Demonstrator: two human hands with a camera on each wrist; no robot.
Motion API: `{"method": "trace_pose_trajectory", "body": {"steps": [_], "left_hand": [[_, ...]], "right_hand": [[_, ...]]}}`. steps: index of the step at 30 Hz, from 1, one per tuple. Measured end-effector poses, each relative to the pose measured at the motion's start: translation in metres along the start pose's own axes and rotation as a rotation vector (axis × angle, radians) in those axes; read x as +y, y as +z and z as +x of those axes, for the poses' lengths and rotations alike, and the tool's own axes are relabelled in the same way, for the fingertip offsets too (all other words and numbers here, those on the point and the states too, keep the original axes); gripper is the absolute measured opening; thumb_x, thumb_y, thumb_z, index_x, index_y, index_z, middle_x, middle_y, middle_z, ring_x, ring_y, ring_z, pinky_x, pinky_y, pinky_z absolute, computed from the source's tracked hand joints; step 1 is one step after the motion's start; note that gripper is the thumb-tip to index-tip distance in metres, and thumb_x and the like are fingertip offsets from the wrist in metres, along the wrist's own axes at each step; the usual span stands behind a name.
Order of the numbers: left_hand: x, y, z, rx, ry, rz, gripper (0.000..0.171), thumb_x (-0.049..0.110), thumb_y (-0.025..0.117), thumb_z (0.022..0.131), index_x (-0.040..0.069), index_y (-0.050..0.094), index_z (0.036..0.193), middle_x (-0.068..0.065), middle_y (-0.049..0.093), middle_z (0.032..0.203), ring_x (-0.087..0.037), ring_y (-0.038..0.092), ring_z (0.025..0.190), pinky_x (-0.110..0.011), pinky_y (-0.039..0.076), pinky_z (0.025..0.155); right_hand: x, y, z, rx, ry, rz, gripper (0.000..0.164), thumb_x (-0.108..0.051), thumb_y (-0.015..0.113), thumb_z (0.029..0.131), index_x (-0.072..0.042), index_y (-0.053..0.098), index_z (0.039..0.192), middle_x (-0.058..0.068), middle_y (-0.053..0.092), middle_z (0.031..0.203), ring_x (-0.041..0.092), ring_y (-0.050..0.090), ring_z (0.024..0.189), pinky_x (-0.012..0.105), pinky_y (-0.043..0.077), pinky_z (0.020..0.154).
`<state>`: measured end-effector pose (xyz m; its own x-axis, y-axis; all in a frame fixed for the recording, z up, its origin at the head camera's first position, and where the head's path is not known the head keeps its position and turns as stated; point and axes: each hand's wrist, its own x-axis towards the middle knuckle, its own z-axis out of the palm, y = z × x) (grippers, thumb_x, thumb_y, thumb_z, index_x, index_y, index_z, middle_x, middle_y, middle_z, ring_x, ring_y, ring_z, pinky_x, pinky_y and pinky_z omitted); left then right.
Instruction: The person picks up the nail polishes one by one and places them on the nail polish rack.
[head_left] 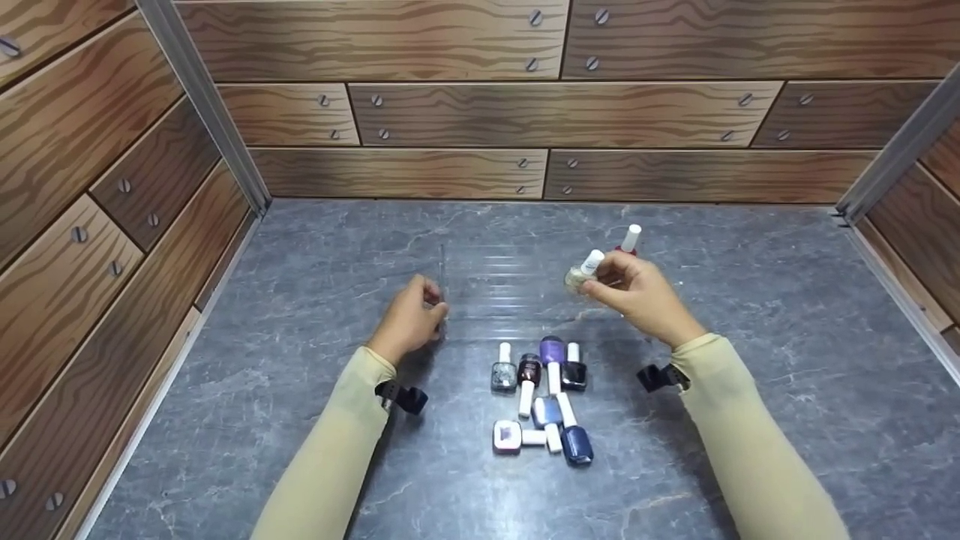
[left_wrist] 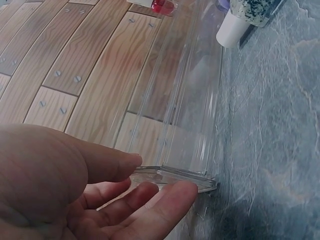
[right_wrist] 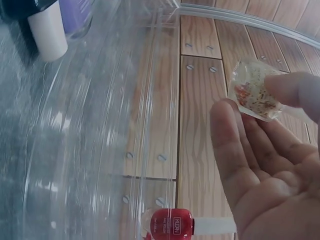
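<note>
Two near-closed pinches: left hand holds rack at its nine-o'clock end, likely steadying it; right hand holds glitter bottle.

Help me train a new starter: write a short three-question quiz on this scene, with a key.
1. Multiple choice: what is the right hand holding?
A) a purple bottle
B) a pale glitter bottle
C) a navy bottle

2. True or false: the left hand and the red bottle are at the same end of the clear rack.

3. Count: in the head view, how many nail polish bottles lie on the near side of the rack?

Key:
1. B
2. False; they are at opposite ends.
3. Seven
</note>
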<state>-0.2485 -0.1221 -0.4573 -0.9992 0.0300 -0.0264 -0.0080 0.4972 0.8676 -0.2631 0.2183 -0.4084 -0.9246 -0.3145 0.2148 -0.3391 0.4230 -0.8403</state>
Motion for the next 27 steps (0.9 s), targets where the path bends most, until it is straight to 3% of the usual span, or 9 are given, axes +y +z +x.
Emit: {"method": "trace_pose_trajectory", "body": {"steps": [9, 22, 27], "left_hand": [[0.0009, -0.0003, 0.0016, -0.015, -0.007, 0.005, 0.045, 0.004, 0.061, 0.101, 0.001, 0.048, 0.144, -0.014, 0.062, 0.108, -0.019, 0.061, 0.079, -0.030, 0.062, 0.059], [0.0007, -0.0001, 0.0030, -0.024, -0.021, 0.004, 0.046, 0.003, 0.061, 0.101, 0.002, 0.048, 0.146, -0.013, 0.061, 0.109, -0.023, 0.065, 0.082, -0.030, 0.064, 0.062], [0.0008, 0.0003, 0.0026, -0.019, -0.008, -0.019, 0.045, 0.001, 0.061, 0.101, 0.001, 0.049, 0.144, -0.014, 0.061, 0.107, -0.025, 0.066, 0.083, -0.032, 0.064, 0.062]], "right_hand": [[0.0014, 0.0014, 0.0022, 0.156, -0.022, -0.036, 0.023, -0.010, 0.077, 0.093, 0.004, 0.067, 0.108, 0.016, 0.071, 0.100, 0.008, 0.066, 0.083, 0.016, 0.058, 0.076], [0.0071, -0.0005, 0.0042, 0.160, -0.028, -0.088, 0.022, -0.010, 0.078, 0.092, 0.002, 0.069, 0.109, 0.014, 0.072, 0.102, 0.015, 0.067, 0.086, 0.017, 0.059, 0.077], [0.0085, 0.0001, 0.0045, 0.193, -0.037, -0.081, 0.024, -0.007, 0.079, 0.090, 0.004, 0.069, 0.110, 0.015, 0.066, 0.105, 0.012, 0.063, 0.087, 0.015, 0.058, 0.078]]}}
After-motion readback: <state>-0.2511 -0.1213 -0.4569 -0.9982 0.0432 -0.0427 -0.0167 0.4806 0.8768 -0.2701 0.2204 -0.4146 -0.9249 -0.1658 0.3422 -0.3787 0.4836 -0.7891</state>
